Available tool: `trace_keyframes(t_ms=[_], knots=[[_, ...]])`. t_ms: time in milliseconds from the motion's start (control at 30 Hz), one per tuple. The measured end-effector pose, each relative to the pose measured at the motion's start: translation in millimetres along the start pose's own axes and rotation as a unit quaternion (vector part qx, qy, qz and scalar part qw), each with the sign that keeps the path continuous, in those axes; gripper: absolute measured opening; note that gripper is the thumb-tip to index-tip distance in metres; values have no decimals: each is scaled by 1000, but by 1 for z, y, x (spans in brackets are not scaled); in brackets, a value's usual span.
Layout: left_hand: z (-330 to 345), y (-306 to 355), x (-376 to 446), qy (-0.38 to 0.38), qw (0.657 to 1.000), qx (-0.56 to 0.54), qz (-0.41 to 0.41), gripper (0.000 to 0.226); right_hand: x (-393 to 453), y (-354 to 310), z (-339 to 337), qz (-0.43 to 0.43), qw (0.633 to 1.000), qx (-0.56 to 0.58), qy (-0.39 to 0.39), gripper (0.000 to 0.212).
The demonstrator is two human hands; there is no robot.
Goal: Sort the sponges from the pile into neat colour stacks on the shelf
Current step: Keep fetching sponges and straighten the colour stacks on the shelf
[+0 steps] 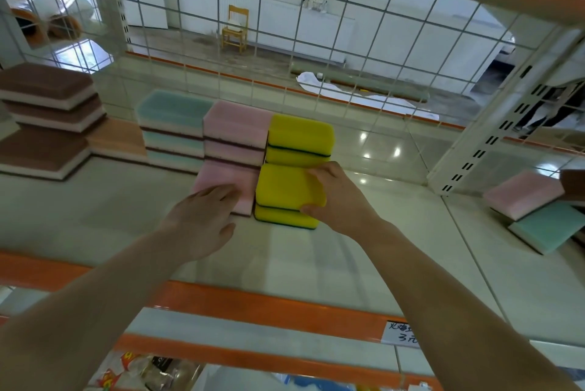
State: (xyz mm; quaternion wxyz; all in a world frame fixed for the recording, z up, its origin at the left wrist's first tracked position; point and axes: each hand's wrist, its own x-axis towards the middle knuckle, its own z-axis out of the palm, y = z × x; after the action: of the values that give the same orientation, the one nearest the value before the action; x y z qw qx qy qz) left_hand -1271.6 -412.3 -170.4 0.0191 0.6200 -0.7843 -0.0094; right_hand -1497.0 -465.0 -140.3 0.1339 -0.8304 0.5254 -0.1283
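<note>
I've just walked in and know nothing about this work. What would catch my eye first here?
The bright yellow sponges at the middle of the shelf stand out first: the right hand grips the top one of the front stack, with a second yellow stack behind it. Beside it the left hand rests on a single pink sponge, before neat pink and teal stacks. Far right, the unsorted pile of pink and teal sponges waits.

You had bright, even daylight coming through the wire grid [285, 26] behind the shelf [411, 248] — small glare spots sat on its glossy surface. Shadows stayed soft. Wide-angle distortion bent the edges, and the near forearms and lower corners looked slightly blurred.
</note>
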Motion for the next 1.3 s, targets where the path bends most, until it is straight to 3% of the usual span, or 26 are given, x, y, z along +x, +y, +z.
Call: trace_keyframes(t_ms=[1300], knots=[[-6, 7, -1, -4, 1000, -17, -12, 55, -6, 4, 7, 2, 1000, -26, -13, 63]])
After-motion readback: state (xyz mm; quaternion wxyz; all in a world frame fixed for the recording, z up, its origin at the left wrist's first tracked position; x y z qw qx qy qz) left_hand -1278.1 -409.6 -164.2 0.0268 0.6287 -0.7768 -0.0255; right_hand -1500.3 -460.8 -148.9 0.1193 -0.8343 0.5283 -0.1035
